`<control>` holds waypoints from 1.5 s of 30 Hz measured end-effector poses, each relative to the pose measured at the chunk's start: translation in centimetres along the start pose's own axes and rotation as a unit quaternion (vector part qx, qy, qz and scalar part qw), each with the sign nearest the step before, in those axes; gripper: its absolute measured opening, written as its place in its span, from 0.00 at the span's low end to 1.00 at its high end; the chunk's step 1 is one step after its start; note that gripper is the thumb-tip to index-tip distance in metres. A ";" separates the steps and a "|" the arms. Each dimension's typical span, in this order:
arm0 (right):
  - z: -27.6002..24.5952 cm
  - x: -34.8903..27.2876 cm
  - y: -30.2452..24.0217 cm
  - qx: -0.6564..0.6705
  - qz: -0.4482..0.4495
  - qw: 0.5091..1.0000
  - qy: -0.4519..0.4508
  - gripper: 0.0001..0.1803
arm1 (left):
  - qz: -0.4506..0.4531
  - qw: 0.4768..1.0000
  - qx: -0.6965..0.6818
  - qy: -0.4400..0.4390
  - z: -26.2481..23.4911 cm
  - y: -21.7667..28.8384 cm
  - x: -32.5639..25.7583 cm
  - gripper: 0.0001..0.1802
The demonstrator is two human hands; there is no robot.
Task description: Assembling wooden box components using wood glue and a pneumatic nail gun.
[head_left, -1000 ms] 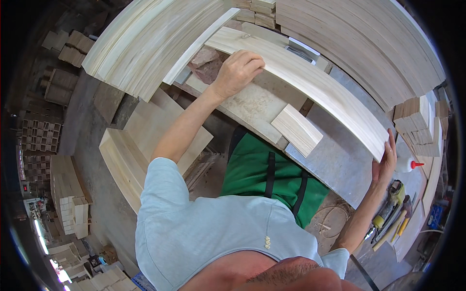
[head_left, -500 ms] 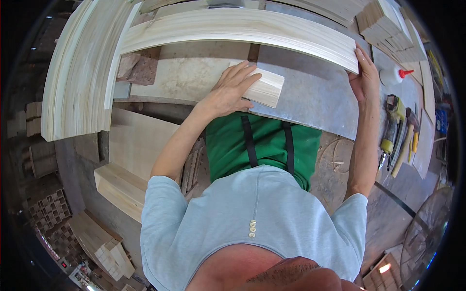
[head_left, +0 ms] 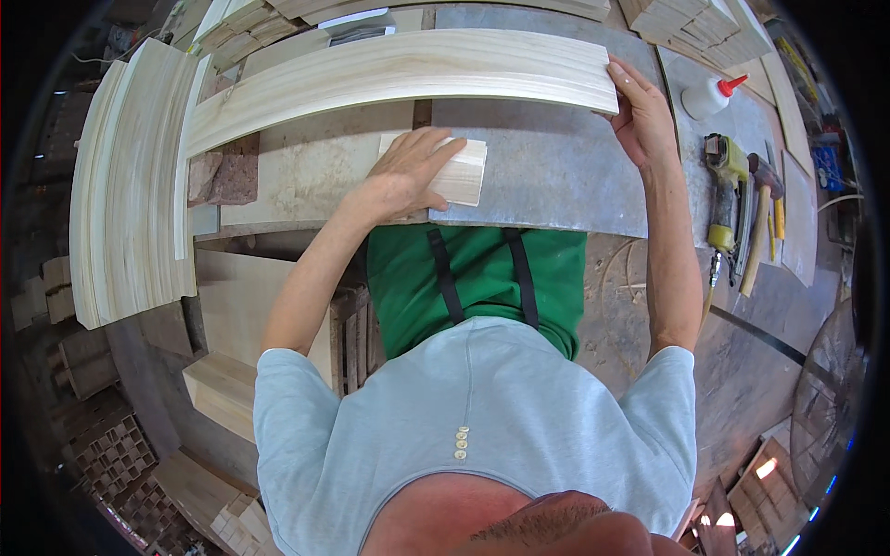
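My right hand (head_left: 645, 113) grips the right end of a long pale wooden board (head_left: 417, 69), thumb and fingers at its end. That board spans the far side of the bench, its left end meeting a stack of long, grooved boards (head_left: 139, 176). Closer to me, my left hand (head_left: 404, 178) is closed over a short pale wooden piece (head_left: 465, 174) lying on the bench top (head_left: 547, 176). Its fingers lie across the top and the thumb is at the near side. The left part of the short piece is hidden under the hand.
To the right are a white bottle with a red tip (head_left: 708, 97), a yellow-green air tool (head_left: 725, 185) and a hammer (head_left: 764, 199). A brick-like block (head_left: 225, 176) sits under the long board's left end. Stacked wood (head_left: 686, 32) stands far right.
The whole view has shifted, so the bench items appear further left. Both hands stay on the same wooden pieces, with little visible movement against the bench.
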State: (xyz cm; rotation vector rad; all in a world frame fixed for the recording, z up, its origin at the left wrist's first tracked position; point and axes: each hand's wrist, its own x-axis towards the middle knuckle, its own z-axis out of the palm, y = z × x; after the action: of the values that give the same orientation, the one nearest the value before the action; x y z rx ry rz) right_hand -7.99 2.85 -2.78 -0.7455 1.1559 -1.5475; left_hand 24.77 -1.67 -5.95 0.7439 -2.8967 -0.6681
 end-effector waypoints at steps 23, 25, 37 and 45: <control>9.1 -7.1 9.1 -0.647 -0.179 0.699 -0.248 0.47 | -0.051 0.510 -0.791 0.333 -0.5 6.8 7.4 0.12; 9.5 -6.8 9.5 -0.653 -0.202 0.686 -0.249 0.47 | -0.050 0.503 -0.804 0.313 -0.7 7.1 7.3 0.12; 7.6 -7.6 4.2 -0.524 -0.117 0.827 -0.169 0.44 | -0.028 0.512 -0.798 0.317 -1.6 6.6 6.8 0.15; 0.0 -8.4 0.9 -0.576 -0.130 0.806 -0.040 0.47 | -0.021 0.522 -0.796 0.306 -2.1 6.9 6.8 0.15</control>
State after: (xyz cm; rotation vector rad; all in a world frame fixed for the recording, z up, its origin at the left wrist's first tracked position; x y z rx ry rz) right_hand -5.25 10.82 -2.90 -1.7958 1.9798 -0.8404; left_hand 16.13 -0.35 -1.29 0.4415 -0.7333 -1.9166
